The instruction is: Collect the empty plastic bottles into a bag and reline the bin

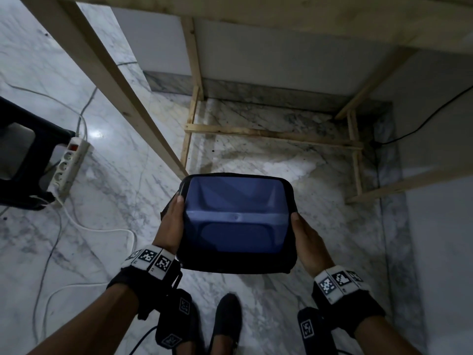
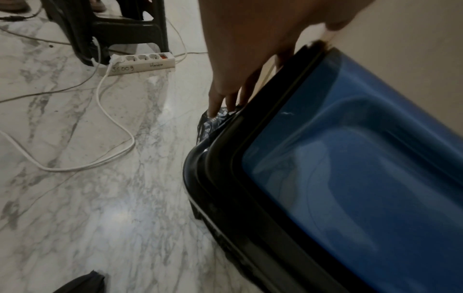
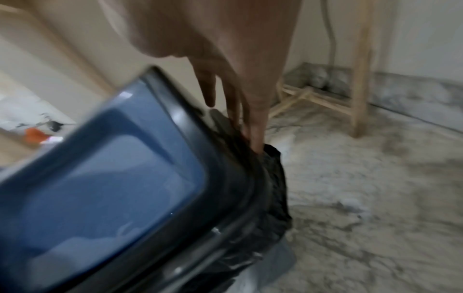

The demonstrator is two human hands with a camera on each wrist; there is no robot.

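The bin point(image 1: 234, 216) has a blue lid inside a black rim and sits low over the marble floor, between my two hands. A black bag liner point(image 2: 213, 124) bunches out from under the rim on both sides point(image 3: 273, 178). My left hand point(image 1: 171, 221) grips the bin's left side, thumb lying on the rim and fingers point(image 2: 225, 95) running down onto the liner. My right hand point(image 1: 304, 234) grips the right side the same way, its fingers point(image 3: 253, 126) pushed into the liner's folds. No bottles are in view.
A bare wooden table frame point(image 1: 271, 135) stands just beyond the bin, against the wall. At left are a black stool point(image 1: 23, 155), a white power strip point(image 1: 69, 162) and loose cables point(image 1: 102, 229) on the floor. My shoes point(image 1: 227, 319) are right behind the bin.
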